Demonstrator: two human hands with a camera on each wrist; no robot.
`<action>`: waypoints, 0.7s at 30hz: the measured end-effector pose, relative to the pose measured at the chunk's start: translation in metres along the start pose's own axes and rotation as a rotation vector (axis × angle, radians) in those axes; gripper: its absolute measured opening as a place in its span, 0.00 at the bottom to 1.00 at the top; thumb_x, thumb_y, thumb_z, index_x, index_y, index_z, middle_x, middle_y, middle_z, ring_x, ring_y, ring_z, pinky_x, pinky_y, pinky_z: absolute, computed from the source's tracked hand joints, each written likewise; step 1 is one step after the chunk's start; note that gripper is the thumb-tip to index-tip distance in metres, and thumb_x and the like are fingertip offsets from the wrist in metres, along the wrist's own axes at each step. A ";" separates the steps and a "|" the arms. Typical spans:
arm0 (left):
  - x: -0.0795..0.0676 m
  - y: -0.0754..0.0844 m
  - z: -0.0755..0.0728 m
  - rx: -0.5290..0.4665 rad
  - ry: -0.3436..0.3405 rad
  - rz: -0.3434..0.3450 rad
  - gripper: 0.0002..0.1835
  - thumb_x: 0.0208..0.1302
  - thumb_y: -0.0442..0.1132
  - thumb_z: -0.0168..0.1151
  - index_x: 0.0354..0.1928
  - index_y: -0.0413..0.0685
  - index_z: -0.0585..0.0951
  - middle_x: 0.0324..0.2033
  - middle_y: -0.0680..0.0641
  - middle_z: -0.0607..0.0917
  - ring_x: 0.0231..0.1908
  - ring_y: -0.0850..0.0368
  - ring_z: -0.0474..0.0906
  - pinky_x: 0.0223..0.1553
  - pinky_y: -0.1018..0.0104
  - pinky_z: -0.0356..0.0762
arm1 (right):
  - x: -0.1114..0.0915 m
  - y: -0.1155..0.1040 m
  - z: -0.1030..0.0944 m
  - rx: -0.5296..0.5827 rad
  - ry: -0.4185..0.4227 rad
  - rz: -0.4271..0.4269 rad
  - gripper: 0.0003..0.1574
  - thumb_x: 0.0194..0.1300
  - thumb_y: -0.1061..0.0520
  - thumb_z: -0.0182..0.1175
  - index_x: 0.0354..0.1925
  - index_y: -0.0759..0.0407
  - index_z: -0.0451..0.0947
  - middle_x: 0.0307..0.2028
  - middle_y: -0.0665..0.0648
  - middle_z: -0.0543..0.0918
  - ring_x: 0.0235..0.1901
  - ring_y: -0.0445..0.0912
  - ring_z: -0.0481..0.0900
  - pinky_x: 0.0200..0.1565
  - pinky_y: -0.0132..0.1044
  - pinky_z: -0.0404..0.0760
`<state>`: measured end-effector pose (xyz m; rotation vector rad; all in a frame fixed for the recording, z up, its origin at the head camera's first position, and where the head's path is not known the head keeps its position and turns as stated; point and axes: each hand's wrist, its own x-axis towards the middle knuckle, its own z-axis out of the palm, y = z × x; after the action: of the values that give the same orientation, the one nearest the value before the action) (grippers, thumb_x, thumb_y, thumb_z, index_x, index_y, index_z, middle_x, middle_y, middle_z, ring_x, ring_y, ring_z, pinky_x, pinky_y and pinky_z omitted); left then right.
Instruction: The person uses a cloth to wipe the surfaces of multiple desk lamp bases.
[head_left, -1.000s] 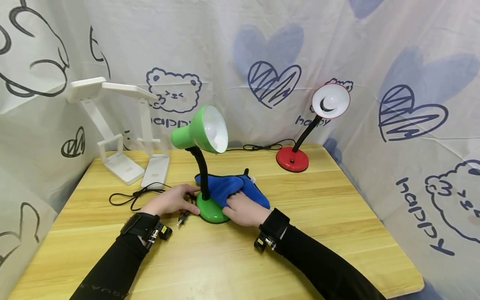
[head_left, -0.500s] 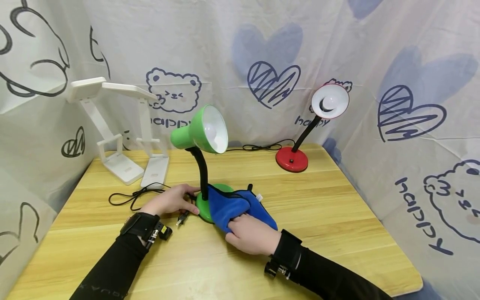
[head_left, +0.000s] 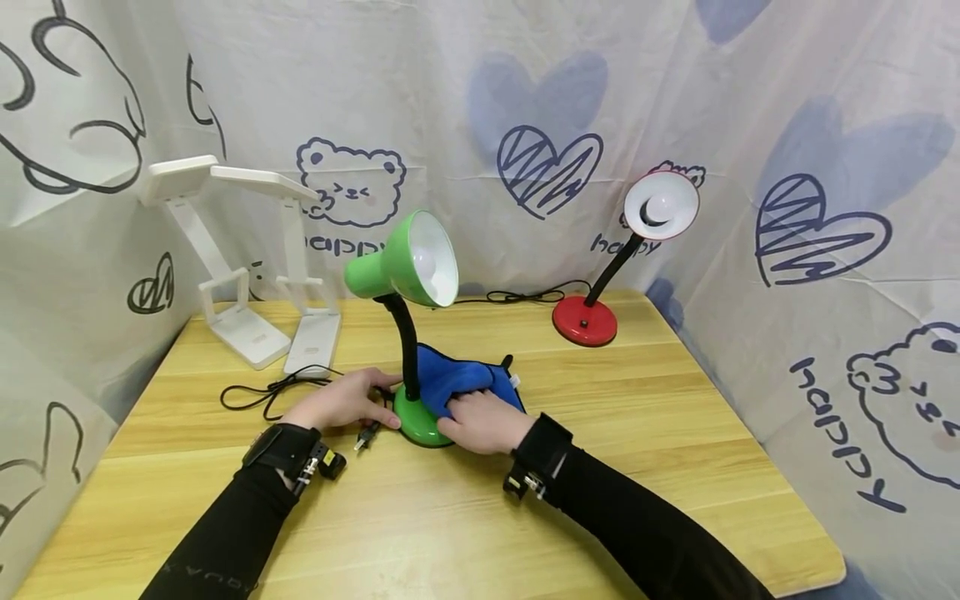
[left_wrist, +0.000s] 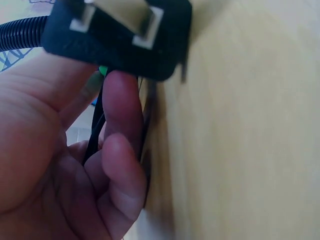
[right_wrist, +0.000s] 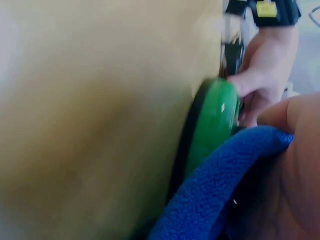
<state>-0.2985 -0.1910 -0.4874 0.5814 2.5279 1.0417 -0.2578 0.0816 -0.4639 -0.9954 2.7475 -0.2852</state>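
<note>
A green desk lamp [head_left: 398, 265] with a black flexible neck stands upright at the middle of the table. My left hand [head_left: 341, 402] grips the left edge of its round green base [head_left: 417, 427], thumb at the front. Bunched in my right hand [head_left: 486, 422] is a blue cloth [head_left: 452, 377] with dark edging, which lies over the right and back of the base. In the right wrist view the fuzzy cloth [right_wrist: 215, 180] touches the green base [right_wrist: 216, 119]. A black power plug [head_left: 367, 435] lies beside my left thumb; the left wrist view shows this plug [left_wrist: 115, 55] up close.
Two white folding desk lamps [head_left: 247, 337] [head_left: 312, 342] stand at the back left. A black cord [head_left: 262, 390] is looped in front of them. The red desk lamp [head_left: 585, 322] stands at the back right, its cord [head_left: 517, 296] along the curtain [head_left: 450, 100].
My right hand drew the cloth toward the front right across the base, then moved it back up and left. The front of the base shows again. My left hand stayed in place.
</note>
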 end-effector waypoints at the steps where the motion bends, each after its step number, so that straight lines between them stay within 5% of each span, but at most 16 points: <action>1: 0.000 0.000 0.000 0.000 0.001 -0.005 0.47 0.43 0.59 0.77 0.68 0.59 0.70 0.58 0.50 0.78 0.36 0.58 0.78 0.40 0.63 0.73 | 0.006 0.001 -0.001 0.001 -0.011 0.012 0.25 0.74 0.39 0.38 0.29 0.46 0.73 0.33 0.48 0.77 0.40 0.44 0.76 0.52 0.44 0.71; 8: 0.002 0.002 0.002 -0.038 -0.012 -0.020 0.45 0.44 0.56 0.77 0.67 0.61 0.70 0.54 0.52 0.79 0.23 0.54 0.78 0.29 0.61 0.77 | 0.036 0.006 -0.003 -0.007 -0.010 0.064 0.33 0.73 0.34 0.36 0.51 0.51 0.78 0.57 0.54 0.77 0.61 0.49 0.71 0.65 0.48 0.63; 13: 0.003 0.004 0.002 -0.057 -0.011 -0.024 0.45 0.44 0.54 0.78 0.67 0.59 0.70 0.48 0.49 0.80 0.22 0.53 0.78 0.27 0.59 0.77 | 0.035 0.003 -0.001 -0.050 0.008 0.046 0.34 0.75 0.37 0.33 0.54 0.54 0.77 0.59 0.56 0.76 0.63 0.50 0.69 0.66 0.51 0.59; 21: -0.002 0.005 0.000 -0.072 -0.003 -0.055 0.46 0.42 0.53 0.79 0.67 0.59 0.71 0.44 0.49 0.81 0.22 0.52 0.78 0.27 0.58 0.78 | 0.005 -0.018 -0.001 -0.023 0.024 0.011 0.30 0.76 0.44 0.36 0.22 0.49 0.74 0.31 0.51 0.79 0.44 0.45 0.77 0.63 0.48 0.65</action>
<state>-0.2962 -0.1888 -0.4835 0.4898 2.4780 1.1055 -0.2509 0.0643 -0.4591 -0.9892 2.7826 -0.2664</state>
